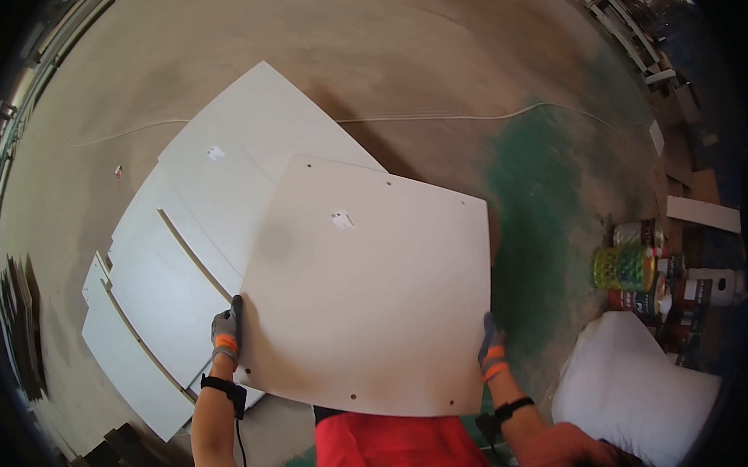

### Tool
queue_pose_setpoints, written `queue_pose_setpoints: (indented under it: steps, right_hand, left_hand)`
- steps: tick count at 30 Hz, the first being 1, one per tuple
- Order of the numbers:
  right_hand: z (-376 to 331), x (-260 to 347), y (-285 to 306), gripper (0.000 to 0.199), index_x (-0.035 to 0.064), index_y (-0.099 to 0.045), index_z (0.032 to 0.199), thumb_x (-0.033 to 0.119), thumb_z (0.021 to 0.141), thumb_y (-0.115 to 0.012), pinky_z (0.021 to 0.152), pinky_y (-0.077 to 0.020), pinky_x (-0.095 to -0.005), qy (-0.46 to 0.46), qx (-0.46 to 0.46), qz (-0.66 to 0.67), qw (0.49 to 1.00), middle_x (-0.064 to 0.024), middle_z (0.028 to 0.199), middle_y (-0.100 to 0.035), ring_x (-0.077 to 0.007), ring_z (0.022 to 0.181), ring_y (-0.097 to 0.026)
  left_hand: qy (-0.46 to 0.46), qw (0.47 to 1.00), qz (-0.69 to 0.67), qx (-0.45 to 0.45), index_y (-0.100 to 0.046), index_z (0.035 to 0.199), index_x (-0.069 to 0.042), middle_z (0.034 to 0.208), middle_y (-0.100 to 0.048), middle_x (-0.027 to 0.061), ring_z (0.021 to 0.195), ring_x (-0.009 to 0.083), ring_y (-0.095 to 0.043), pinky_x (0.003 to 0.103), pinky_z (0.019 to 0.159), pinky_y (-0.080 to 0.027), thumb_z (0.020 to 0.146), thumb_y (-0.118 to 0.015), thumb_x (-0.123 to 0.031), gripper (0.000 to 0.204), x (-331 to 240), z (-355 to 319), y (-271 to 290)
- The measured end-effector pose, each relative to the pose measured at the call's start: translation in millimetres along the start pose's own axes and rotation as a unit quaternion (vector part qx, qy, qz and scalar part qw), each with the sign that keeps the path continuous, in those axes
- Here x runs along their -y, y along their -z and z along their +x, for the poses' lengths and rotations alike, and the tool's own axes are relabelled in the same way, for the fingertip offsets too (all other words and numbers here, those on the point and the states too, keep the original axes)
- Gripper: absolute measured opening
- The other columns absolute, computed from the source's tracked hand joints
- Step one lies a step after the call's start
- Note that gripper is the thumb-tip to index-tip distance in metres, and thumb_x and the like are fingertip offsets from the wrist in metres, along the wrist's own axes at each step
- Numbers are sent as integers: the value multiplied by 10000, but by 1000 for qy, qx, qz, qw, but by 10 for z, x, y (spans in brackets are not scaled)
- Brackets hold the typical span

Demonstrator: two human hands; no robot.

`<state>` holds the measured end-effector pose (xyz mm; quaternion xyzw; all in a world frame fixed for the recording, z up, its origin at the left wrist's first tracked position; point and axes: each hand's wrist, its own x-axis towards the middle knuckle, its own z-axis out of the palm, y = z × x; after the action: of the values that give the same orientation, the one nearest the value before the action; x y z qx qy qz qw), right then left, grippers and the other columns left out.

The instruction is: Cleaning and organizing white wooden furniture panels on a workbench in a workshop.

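Note:
A large white flat panel (376,275) is held up in front of me, with small round holes near its upper and lower edges and a small white label on its face. My left hand (226,330), in a grey and orange glove, grips its left edge. My right hand (491,347), gloved alike, is closed on the right edge low down; its fingers are partly hidden behind the panel. Beyond and to the left lie larger white panels (213,182), overlapping one another, partly covered by the held one. Narrow strips (193,251) lie across them.
Several tins (626,267) stand at the right beside a white wrapped bundle (635,381). Dark boards (21,328) lie at the far left, with more dark pieces (125,461) at lower left. A pale cable (461,115) crosses the floor, which has a green patch (539,201).

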<state>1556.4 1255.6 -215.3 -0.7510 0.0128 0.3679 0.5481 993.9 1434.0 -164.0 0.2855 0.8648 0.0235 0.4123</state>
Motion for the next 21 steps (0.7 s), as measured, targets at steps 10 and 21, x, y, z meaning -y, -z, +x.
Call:
queue_pose_setpoints:
  steps: [10, 21]
  right_hand:
    - [-1189, -979, -1320, 525, 12, -592, 1113, 481, 952, -420, 862, -481, -388, -71, 201, -189, 959, -111, 1117, -626, -268, 1039, -585]
    - [-1410, -1799, -1890, 607, 113, -493, 1277, 574, 883, -489, 973, -434, -469, -267, 72, 102, 956, -72, 1318, -506, -284, 1184, -487]
  left_hand:
    - [-235, 953, 160, -102, -624, 1157, -134, 1104, -630, 203, 1085, 381, -563, 446, 930, -441, 917, -326, -617, 616, -339, 2070, 325]
    - [-402, 880, -101, -230, -513, 1275, -21, 1274, -564, 147, 1118, 313, -562, 386, 987, -417, 988, -391, -238, 381, -796, 2177, 409]
